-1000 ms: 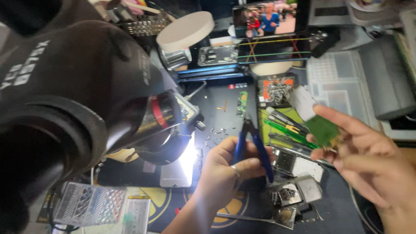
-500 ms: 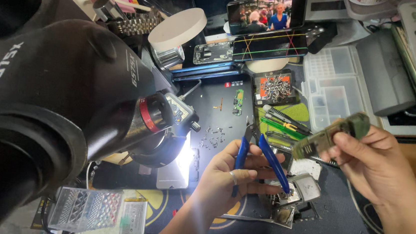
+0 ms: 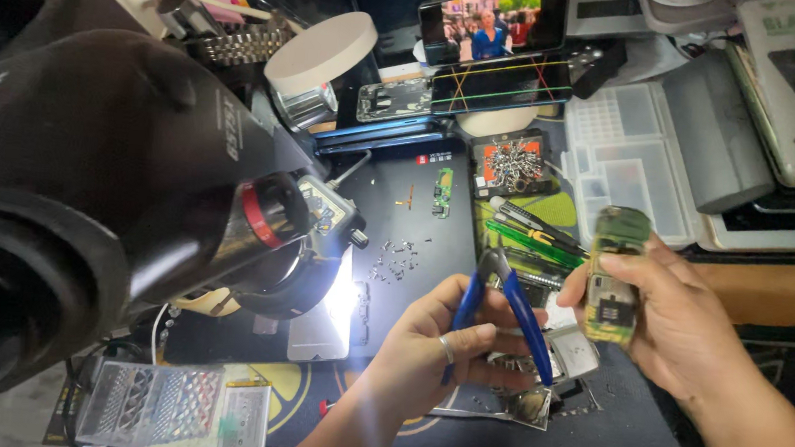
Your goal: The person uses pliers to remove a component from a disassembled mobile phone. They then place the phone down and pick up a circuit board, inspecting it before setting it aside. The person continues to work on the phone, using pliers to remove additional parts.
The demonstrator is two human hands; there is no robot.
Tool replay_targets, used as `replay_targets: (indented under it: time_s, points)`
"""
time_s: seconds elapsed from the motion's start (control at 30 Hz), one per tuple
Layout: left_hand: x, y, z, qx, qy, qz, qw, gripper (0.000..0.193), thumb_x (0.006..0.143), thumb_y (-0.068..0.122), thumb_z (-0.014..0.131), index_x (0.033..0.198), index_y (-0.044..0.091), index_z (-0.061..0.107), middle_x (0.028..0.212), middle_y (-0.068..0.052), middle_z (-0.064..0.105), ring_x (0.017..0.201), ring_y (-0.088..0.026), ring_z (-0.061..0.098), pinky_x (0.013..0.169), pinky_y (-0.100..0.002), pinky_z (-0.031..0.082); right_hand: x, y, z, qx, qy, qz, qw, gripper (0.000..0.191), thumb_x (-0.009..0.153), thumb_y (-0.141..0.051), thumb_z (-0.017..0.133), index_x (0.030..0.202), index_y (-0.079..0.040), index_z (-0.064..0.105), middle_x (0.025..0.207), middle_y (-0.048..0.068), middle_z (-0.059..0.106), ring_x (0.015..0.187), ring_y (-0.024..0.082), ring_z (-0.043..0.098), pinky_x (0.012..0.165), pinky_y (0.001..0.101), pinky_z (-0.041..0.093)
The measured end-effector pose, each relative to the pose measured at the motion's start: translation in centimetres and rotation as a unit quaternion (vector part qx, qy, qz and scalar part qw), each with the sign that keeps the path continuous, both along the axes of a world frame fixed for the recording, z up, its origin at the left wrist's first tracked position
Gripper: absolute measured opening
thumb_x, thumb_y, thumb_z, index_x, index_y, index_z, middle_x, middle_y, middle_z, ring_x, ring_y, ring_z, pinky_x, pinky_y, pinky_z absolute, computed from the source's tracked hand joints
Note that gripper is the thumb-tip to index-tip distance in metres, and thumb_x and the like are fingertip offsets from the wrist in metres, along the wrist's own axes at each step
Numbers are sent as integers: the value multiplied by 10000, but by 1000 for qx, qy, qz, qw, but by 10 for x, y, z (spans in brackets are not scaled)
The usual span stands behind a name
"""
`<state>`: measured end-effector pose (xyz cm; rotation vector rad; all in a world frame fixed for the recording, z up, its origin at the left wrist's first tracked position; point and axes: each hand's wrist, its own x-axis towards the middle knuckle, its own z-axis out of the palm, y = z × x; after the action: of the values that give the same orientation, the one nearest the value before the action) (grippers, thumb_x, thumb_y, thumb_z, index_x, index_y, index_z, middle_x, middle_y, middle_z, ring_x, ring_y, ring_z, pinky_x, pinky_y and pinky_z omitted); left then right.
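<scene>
Head view: left hand [image 3: 430,346] wrapped round blue-handled pliers [image 3: 503,305], fingers clamped on the rubbery grips, steel nose tipped up and away. Right hand [image 3: 672,319] just beside those pliers, closed on a small phone body [image 3: 615,276], held upright, back cover off, greenish frame and bare metal innards facing up. Hands close together but not touching. Under the pliers, on the dark work mat [image 3: 590,432], opened phone shells [image 3: 558,362] of dull silver metal. Beyond the pliers, a scatter of tiny screws [image 3: 396,257] and a narrow green circuit board [image 3: 442,191]. Left of the pliers, a big matte-black microscope [image 3: 132,191] with red ring and glaring lamp. Farther back from the pliers, a propped smartphone [image 3: 494,16] with lit screen, and a clear plastic compartment box [image 3: 628,167].
</scene>
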<state>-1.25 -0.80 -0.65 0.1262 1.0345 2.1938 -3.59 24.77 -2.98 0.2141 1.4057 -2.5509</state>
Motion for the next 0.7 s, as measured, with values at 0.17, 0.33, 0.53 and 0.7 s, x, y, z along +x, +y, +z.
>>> replay_targets:
  time_s: [0.17,0.33,0.53,0.7]
  points:
    - [7,4,-6,-14,-8,-10,1000,228,1045,79,574,1251,27,492,1320,-212,600,1183,-363,656,938,-613,591,5,-8,-1,43,30,14,999,283,958,-101,636,1210,-34,528,828,92,636,752,172,628,656,302,521]
    - [10,12,-12,-22,-17,-28,999,231,1059,111,571,1259,38,482,1220,-142,607,1158,-345,676,899,-606,601,11,-23,11,110,30,13,993,433,829,-28,712,1235,-75,569,904,35,675,811,114,662,708,266,545]
    - [18,21,-12,-113,41,-31,992,191,1077,91,509,1255,30,479,1206,-116,609,1136,-256,681,887,-503,636,14,-21,11,109,22,35,993,370,825,-3,723,1169,-47,595,949,52,710,822,117,676,701,284,544]
    - [22,23,-10,-129,72,-27,989,175,1092,74,502,1258,23,483,1192,-120,596,1130,-236,675,875,-465,646,14,-16,2,120,58,41,990,329,820,26,713,1118,-51,599,934,33,707,851,92,672,741,261,539]
